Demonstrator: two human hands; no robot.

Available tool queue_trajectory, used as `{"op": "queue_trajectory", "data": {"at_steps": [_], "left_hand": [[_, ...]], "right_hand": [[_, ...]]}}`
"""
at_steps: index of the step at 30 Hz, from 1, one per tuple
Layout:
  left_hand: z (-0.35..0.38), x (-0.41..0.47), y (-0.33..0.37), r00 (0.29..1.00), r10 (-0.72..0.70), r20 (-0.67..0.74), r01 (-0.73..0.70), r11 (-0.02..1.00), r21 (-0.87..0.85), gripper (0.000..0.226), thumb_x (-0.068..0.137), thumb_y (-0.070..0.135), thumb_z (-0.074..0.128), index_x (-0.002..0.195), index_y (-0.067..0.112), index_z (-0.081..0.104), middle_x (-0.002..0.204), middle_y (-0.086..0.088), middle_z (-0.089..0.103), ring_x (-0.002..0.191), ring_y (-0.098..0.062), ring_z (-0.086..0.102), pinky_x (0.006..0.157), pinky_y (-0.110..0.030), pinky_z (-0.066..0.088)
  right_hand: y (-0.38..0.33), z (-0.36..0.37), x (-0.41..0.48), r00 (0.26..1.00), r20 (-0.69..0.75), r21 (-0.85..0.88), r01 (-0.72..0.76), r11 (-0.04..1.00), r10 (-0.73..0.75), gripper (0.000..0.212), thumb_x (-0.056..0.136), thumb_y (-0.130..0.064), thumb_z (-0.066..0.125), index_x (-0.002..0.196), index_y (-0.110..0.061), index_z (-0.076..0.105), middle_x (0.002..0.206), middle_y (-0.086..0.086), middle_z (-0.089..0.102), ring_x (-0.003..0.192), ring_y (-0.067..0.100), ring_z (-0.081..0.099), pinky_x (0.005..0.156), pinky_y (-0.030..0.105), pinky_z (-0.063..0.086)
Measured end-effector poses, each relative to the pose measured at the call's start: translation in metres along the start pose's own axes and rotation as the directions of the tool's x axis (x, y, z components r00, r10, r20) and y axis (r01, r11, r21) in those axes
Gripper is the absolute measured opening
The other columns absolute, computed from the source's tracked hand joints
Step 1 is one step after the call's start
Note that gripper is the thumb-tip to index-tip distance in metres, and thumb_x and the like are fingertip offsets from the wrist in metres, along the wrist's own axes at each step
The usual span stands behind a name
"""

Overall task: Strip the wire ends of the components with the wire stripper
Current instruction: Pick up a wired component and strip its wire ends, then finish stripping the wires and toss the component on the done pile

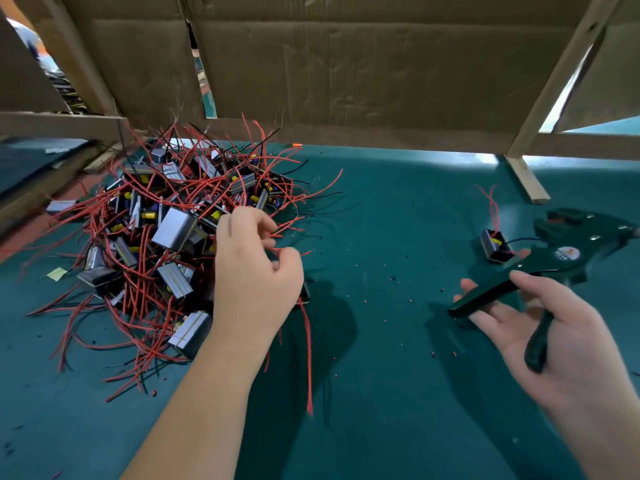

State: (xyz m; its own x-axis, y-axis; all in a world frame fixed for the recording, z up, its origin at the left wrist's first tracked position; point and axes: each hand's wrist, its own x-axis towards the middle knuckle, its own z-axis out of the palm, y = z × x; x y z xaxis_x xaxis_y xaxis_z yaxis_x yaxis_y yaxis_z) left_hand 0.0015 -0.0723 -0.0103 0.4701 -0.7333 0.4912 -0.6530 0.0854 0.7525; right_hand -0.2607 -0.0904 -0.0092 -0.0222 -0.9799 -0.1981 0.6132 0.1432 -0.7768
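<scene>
Count: two hands, one wire stripper [571, 249], one pile of components [166, 237] too tangled to number, and two components apart from it. Each is a small dark block with red and black leads.

The pile sits on the green desk [398, 209], just in front of a cardboard wall [346, 64]. One lone component [495, 247] lies far right of the pile, red leads pointing away and a black lead running toward the stripper's head. Small red insulation bits [365, 301] are scattered right of the pile. One yellow paper scrap [57, 273] lies at the pile's left edge.

Left hand [256, 271]: at the pile's right edge, back of hand up, forearm coming in from below. Its fingers [256, 220] are curled and reach among the red leads. They grip a held component [304, 293], of which only a dark edge shows under the palm. One long red wire [308, 348] hangs from it, on the near side of the pile. The hand's shadow falls on the desk to the right.

Right hand [561, 334]: well right of the pile, palm up. The stripper's two handles lie in it, spread apart. The upper handle crosses the nearly straight fingers [485, 313] with the thumb laid over it. The lower handle sits in the palm. The stripper's head points away from the pile, just beside the lone component. The blades are too blurred to read.
</scene>
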Motion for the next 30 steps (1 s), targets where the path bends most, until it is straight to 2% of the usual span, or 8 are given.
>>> {"op": "queue_trajectory", "data": {"at_steps": [5, 7, 12, 16, 21, 24, 27, 30], "left_hand": [[0.004, 0.002, -0.001, 0.973, 0.064, 0.22, 0.012, 0.945, -0.327, 0.046, 0.068, -0.011, 0.041, 0.078, 0.034, 0.05, 0.097, 0.001, 0.055, 0.11, -0.012, 0.058, 0.09, -0.035, 0.054], [0.006, -0.004, 0.002, 0.948, 0.141, 0.284, -0.037, 0.939, -0.343, 0.054, 0.062, -0.01, 0.034, 0.081, 0.036, 0.053, 0.1, 0.007, 0.052, 0.112, -0.009, 0.055, 0.098, -0.028, 0.049], [0.015, -0.012, 0.015, 0.954, 0.107, 0.281, 0.069, 0.831, -0.551, 0.038, 0.067, -0.01, 0.049, 0.082, 0.024, 0.056, 0.086, 0.009, 0.056, 0.087, -0.01, 0.058, 0.083, -0.018, 0.049], [0.02, -0.018, 0.027, 0.946, 0.048, 0.319, 0.183, 0.736, -0.652, 0.037, 0.068, -0.008, 0.065, 0.063, 0.02, 0.041, 0.062, -0.003, 0.037, 0.056, -0.006, 0.042, 0.061, -0.013, 0.041], [0.022, -0.023, 0.032, 0.902, 0.008, 0.433, 0.332, 0.629, -0.703, 0.044, 0.067, -0.008, 0.065, 0.061, 0.023, 0.035, 0.059, 0.004, 0.036, 0.053, -0.009, 0.032, 0.056, -0.013, 0.037], [0.017, -0.022, 0.031, 0.962, 0.14, 0.235, 0.015, 0.83, -0.557, 0.038, 0.071, -0.003, 0.063, 0.061, 0.017, 0.033, 0.061, 0.0, 0.036, 0.058, -0.013, 0.035, 0.059, -0.024, 0.038], [0.011, -0.025, 0.027, 0.848, 0.527, 0.061, -0.512, 0.843, -0.165, 0.038, 0.08, 0.013, 0.06, 0.051, 0.013, 0.035, 0.053, 0.003, 0.034, 0.053, -0.017, 0.033, 0.054, -0.036, 0.032], [0.014, -0.032, 0.031, 0.875, 0.481, 0.062, -0.477, 0.876, -0.067, 0.042, 0.089, 0.029, 0.052, 0.053, 0.016, 0.034, 0.052, 0.008, 0.03, 0.05, -0.016, 0.031, 0.049, -0.032, 0.03]], "right_hand": [[-0.002, -0.002, 0.001, 0.99, 0.071, -0.052, 0.125, 0.991, -0.121, 0.02, 0.091, -0.005, 0.048, 0.1, -0.02, 0.055, 0.096, 0.002, 0.061, 0.099, 0.041, 0.066, 0.078, 0.049, 0.056], [-0.001, 0.001, -0.002, 0.989, 0.121, -0.049, 0.092, 0.995, -0.086, 0.026, 0.088, -0.004, 0.047, 0.107, -0.02, 0.056, 0.11, 0.009, 0.059, 0.095, 0.04, 0.067, 0.075, 0.048, 0.057], [0.0, 0.007, -0.011, 0.951, 0.288, -0.049, -0.103, 0.993, 0.113, 0.057, 0.071, -0.014, 0.056, 0.128, -0.014, 0.056, 0.116, 0.019, 0.059, 0.085, 0.036, 0.067, 0.073, 0.048, 0.057], [0.007, 0.015, -0.02, 0.808, 0.458, -0.085, -0.377, 0.922, 0.372, 0.083, 0.049, -0.019, 0.084, 0.127, -0.011, 0.059, 0.118, 0.023, 0.054, 0.08, 0.039, 0.064, 0.075, 0.055, 0.053], [0.019, 0.026, -0.034, 0.566, 0.636, -0.162, -0.567, 0.808, 0.525, 0.072, 0.064, -0.012, 0.078, 0.131, -0.005, 0.053, 0.114, 0.028, 0.048, 0.082, 0.042, 0.063, 0.082, 0.058, 0.048], [0.024, 0.03, -0.036, 0.569, 0.65, -0.145, -0.558, 0.817, 0.504, 0.069, 0.064, -0.009, 0.078, 0.128, -0.002, 0.053, 0.108, 0.025, 0.057, 0.083, 0.042, 0.062, 0.082, 0.058, 0.048], [0.024, 0.029, -0.034, 0.645, 0.603, -0.096, -0.527, 0.845, 0.47, 0.075, 0.059, -0.008, 0.08, 0.129, 0.0, 0.052, 0.113, 0.022, 0.059, 0.082, 0.041, 0.062, 0.08, 0.057, 0.049], [0.021, 0.028, -0.031, 0.713, 0.553, -0.058, -0.482, 0.874, 0.43, 0.081, 0.055, -0.01, 0.082, 0.13, -0.001, 0.052, 0.117, 0.022, 0.057, 0.082, 0.04, 0.062, 0.08, 0.056, 0.05]]}}
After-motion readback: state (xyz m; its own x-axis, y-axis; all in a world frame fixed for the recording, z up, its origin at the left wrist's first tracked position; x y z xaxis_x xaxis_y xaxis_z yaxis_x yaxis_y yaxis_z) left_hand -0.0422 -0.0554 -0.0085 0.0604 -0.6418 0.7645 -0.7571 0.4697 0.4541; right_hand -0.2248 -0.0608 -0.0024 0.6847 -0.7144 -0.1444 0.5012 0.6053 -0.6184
